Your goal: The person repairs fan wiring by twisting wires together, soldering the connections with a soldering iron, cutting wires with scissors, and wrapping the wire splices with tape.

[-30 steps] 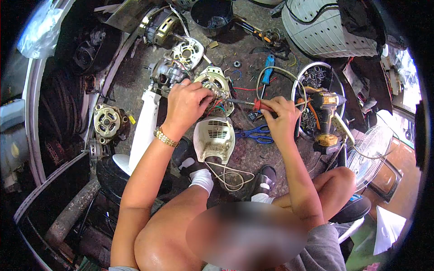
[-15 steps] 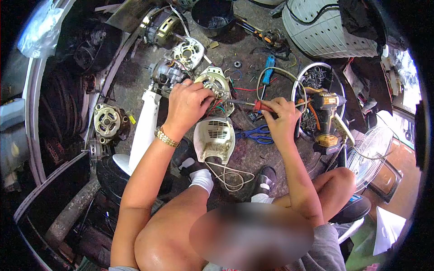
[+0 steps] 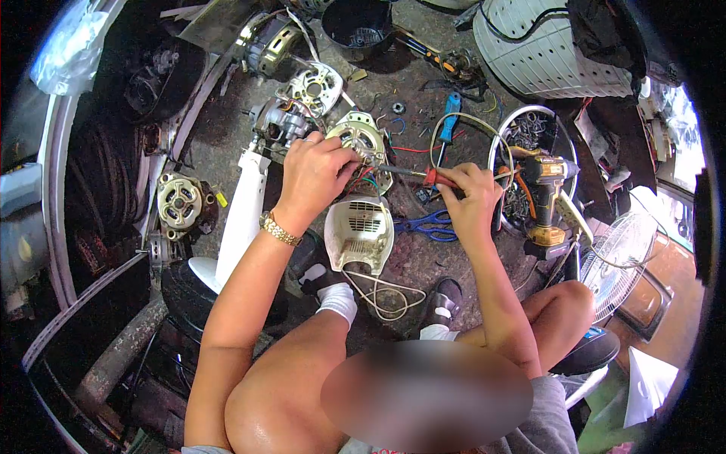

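Observation:
My right hand is closed around the red handle of a soldering iron, whose metal shaft points left toward my left hand. My left hand, with a gold watch at the wrist, is closed in a pinch close to the iron's tip. What its fingertips hold is too small to make out. Red and green wires lie just beside them. Directly behind is a round metal motor part, and a grey fan motor sits beyond my left hand. A white plastic motor cover lies nearer to me.
Blue-handled scissors and a blue screwdriver lie on the floor. To the right, a cordless drill stands by a round tray of small metal parts. A white post rises beside my left forearm. Another motor lies at left.

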`<move>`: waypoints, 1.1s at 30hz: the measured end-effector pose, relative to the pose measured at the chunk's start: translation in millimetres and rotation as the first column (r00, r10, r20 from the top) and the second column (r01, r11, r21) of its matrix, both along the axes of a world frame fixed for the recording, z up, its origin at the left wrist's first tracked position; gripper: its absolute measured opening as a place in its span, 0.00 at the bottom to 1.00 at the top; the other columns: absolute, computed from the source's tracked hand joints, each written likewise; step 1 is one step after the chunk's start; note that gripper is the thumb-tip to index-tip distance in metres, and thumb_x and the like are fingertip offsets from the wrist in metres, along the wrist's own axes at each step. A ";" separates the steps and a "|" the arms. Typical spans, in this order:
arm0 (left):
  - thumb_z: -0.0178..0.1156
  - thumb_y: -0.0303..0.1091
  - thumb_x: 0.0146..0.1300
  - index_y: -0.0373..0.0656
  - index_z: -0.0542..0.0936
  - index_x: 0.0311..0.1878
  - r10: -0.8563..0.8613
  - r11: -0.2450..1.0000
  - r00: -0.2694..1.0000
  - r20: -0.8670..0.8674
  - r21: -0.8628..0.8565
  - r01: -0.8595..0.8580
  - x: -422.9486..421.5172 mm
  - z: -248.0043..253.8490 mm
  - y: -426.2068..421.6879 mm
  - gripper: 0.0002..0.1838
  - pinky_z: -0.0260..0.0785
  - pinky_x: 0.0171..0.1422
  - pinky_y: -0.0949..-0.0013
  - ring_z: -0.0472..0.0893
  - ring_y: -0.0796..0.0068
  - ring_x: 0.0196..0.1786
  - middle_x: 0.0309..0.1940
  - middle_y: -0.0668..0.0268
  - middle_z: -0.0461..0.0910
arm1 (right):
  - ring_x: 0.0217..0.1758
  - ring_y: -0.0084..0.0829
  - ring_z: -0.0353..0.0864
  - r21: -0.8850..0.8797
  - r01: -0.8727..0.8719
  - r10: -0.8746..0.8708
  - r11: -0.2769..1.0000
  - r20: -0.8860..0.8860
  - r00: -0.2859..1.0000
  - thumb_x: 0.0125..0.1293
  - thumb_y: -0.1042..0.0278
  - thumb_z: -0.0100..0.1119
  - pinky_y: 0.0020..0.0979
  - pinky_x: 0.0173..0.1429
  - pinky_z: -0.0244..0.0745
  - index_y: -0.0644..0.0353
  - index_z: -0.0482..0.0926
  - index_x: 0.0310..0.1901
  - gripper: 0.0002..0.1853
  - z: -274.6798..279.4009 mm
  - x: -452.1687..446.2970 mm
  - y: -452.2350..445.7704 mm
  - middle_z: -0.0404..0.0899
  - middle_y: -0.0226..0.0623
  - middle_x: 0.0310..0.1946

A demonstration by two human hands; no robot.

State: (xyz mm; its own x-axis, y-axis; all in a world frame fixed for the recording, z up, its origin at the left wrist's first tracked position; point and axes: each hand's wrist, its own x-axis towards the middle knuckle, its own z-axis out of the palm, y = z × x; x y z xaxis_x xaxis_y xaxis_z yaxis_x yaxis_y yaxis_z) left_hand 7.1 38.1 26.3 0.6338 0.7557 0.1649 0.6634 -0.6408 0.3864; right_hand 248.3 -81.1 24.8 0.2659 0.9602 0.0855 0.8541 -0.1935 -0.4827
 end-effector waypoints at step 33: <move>0.69 0.35 0.50 0.52 0.84 0.29 -0.007 1.000 1.000 -0.014 -0.004 0.006 2.6 -0.2 1.3 0.03 0.67 0.38 0.62 0.76 0.67 0.36 0.26 0.73 0.77 | 0.44 0.32 0.72 0.009 0.005 -0.005 1.000 0.033 0.999 0.45 0.69 0.74 0.39 0.52 0.59 0.44 0.87 0.38 0.15 -1.8 -0.8 -0.4 0.78 0.23 0.36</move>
State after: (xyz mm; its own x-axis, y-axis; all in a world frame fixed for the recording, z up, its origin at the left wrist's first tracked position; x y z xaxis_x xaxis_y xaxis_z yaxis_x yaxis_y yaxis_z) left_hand 9.7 39.4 26.0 0.6409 0.7521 0.1532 0.6646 -0.6436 0.3796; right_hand 247.6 -81.5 23.0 0.2675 0.9581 0.1027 0.8686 -0.1937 -0.4562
